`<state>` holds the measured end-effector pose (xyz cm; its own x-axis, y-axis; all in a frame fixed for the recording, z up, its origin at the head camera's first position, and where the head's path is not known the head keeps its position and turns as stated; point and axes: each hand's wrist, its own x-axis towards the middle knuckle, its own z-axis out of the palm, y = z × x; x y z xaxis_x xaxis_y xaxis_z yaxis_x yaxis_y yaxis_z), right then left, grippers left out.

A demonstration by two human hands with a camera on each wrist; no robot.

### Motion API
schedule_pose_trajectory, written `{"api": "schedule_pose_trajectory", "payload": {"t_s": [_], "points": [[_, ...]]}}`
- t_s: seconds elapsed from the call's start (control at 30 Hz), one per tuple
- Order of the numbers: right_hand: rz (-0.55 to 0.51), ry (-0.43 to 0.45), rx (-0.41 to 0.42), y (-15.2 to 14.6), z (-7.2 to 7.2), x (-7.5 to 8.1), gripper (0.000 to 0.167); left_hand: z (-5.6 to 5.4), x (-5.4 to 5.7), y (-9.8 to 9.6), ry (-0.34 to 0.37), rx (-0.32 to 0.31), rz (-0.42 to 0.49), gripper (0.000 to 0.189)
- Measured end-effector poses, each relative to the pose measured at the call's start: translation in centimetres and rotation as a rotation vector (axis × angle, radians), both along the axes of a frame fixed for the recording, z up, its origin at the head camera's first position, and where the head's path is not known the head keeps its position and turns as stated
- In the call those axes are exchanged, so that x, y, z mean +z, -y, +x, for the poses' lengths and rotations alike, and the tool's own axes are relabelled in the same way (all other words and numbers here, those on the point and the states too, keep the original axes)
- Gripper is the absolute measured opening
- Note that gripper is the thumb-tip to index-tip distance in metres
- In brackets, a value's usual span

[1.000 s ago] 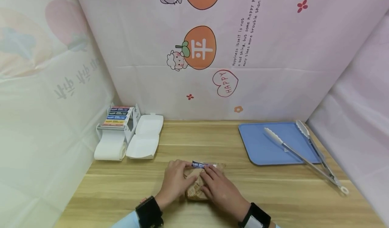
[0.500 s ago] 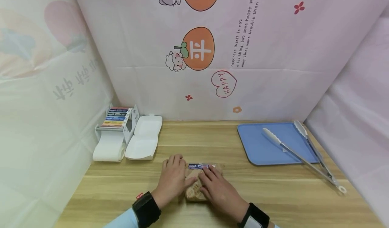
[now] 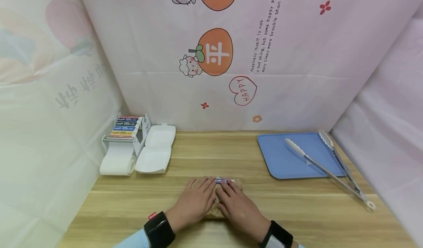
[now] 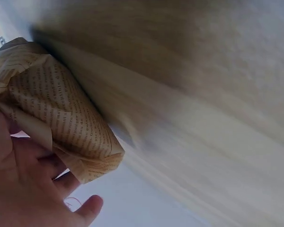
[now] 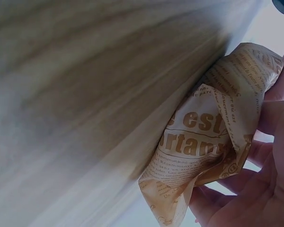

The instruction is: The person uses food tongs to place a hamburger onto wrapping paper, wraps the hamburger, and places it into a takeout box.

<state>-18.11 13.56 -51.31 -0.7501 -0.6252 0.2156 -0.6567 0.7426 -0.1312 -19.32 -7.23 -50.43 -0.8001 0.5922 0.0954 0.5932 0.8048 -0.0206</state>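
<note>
A parcel wrapped in brown printed paper (image 3: 215, 212) lies on the wooden table in front of the person, with a blue-and-white sticker (image 3: 219, 181) along its far top edge. The left hand (image 3: 195, 200) rests over the parcel's left side, fingers stretched forward and covering part of the sticker. On the right side, the right hand (image 3: 242, 207) lies with its fingertips on the sticker and paper. Both wrist views show the printed paper wrapper (image 4: 61, 104) close against the fingers. What the paper encloses is hidden.
At the back left stand a label dispenser (image 3: 123, 141) with a white roll and an open white clamshell box (image 3: 156, 149). A blue tray (image 3: 274, 160) lies at the back right, with metal tongs (image 3: 333, 174) spread across it and past its edge.
The left hand first shifted left off the sticker, then came back right over the parcel, covering the sticker's left part. The right hand stays nearly in place.
</note>
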Motion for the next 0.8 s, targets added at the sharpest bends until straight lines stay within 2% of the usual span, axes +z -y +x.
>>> {"api": "schedule_pose_trajectory", "payload": {"t_s": [0.3,0.5,0.8], "points": [[0.025,-0.07,0.0,0.0,0.0,-0.4,0.045,0.1,-0.4,0.3,0.014,-0.014,-0.05,0.054],[0.033,-0.034,-0.008,-0.2,0.0,-0.5,0.044,0.1,-0.7,0.2,0.019,-0.015,-0.054,0.055],[0.032,0.022,-0.008,-0.3,-0.2,-0.3,0.045,-0.3,-1.1,0.4,0.047,-0.023,-0.012,0.056]]}}
